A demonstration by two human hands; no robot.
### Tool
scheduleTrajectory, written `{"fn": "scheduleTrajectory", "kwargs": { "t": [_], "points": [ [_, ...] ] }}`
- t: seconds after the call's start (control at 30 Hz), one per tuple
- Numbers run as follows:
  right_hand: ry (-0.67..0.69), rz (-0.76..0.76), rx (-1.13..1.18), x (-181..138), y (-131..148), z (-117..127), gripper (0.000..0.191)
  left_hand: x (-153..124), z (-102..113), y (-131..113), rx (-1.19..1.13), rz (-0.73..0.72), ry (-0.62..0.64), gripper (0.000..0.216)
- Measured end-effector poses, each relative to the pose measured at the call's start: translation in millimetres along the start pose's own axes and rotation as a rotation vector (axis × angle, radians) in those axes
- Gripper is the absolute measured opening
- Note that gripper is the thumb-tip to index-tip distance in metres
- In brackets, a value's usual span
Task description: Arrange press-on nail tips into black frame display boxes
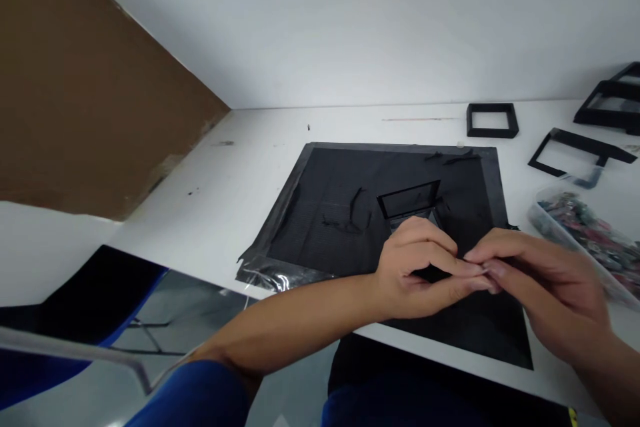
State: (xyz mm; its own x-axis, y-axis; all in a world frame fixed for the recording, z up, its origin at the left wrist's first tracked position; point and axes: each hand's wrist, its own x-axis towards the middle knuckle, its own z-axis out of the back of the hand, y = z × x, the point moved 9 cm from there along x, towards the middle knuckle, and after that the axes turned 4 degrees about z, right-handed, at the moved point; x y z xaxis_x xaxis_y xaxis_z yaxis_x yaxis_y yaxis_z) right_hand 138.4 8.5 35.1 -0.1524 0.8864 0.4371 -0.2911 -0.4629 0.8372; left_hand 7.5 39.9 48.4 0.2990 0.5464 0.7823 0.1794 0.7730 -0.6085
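Left hand (420,270) and right hand (555,283): fingertips meeting, pinched closed; anything held indistinct. Beyond: black frame (409,200) on dark mat (320,193).

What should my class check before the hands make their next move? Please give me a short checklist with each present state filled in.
1. Both hands in view: ok; left hand and right hand meet at the fingertips.
2. Item between the fingertips identified: cannot tell; too small and covered.
3. Black mat lying on the white table: ok.
4. Mat free of scraps: not ok; thin dark scraps lie on it.
5. Black-edged piece fully visible: not ok; the left hand covers part.
6. Clear container upright beside the right hand: ok, though the picture's edge cuts it off.
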Motion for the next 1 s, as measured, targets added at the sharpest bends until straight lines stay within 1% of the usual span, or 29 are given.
{"fn": "scheduleTrajectory", "kwargs": {
  "t": [0.07, 0.2, 0.27, 0.37, 0.47, 0.6, 0.73, 0.8, 0.87, 0.93, 1.0],
  "points": [
    [-0.025, -0.037, 0.045, -2, -5, 1, 0.019, 0, 2, 3, -0.004, 0.02, -0.022, 0.017],
    [-0.094, -0.088, 0.027, -3, -11, 5, 0.018, 1, 5, 18, -0.077, 0.145, -0.064, 0.014],
    [-0.117, -0.13, 0.032, -3, -17, 6, 0.016, 1, 3, 22, -0.124, 0.183, -0.061, 0.015],
    [-0.138, -0.239, 0.112, -6, -33, 6, 0.013, 1, 1, 25, -0.178, 0.209, -0.046, 0.016],
    [-0.163, -0.302, 0.188, -8, -46, 9, 0.015, 1, -2, 27, -0.228, 0.243, -0.027, 0.013],
    [-0.193, -0.319, 0.247, -9, -49, 13, 0.015, 3, -4, 24, -0.236, 0.227, -0.002, 0.011],
    [-0.309, -0.296, 0.225, -11, -45, 23, 0.012, 3, -6, 23, -0.129, 0.198, 0.036, 0.006],
    [-0.364, -0.261, 0.23, -11, -43, 28, 0.012, 0, -15, 20, -0.076, 0.148, 0.13, 0.011],
    [-0.361, -0.231, 0.252, -8, -40, 27, 0.016, -7, -31, 10, -0.051, 0.029, 0.286, 0.014],
    [-0.302, -0.216, 0.249, -3, -39, 22, 0.022, -21, -48, -3, -0.019, -0.118, 0.458, 0.016],
    [-0.219, -0.225, 0.207, 1, -40, 13, 0.026, -35, -62, -8, 0.057, -0.193, 0.6, 0.019]
  ]
}}
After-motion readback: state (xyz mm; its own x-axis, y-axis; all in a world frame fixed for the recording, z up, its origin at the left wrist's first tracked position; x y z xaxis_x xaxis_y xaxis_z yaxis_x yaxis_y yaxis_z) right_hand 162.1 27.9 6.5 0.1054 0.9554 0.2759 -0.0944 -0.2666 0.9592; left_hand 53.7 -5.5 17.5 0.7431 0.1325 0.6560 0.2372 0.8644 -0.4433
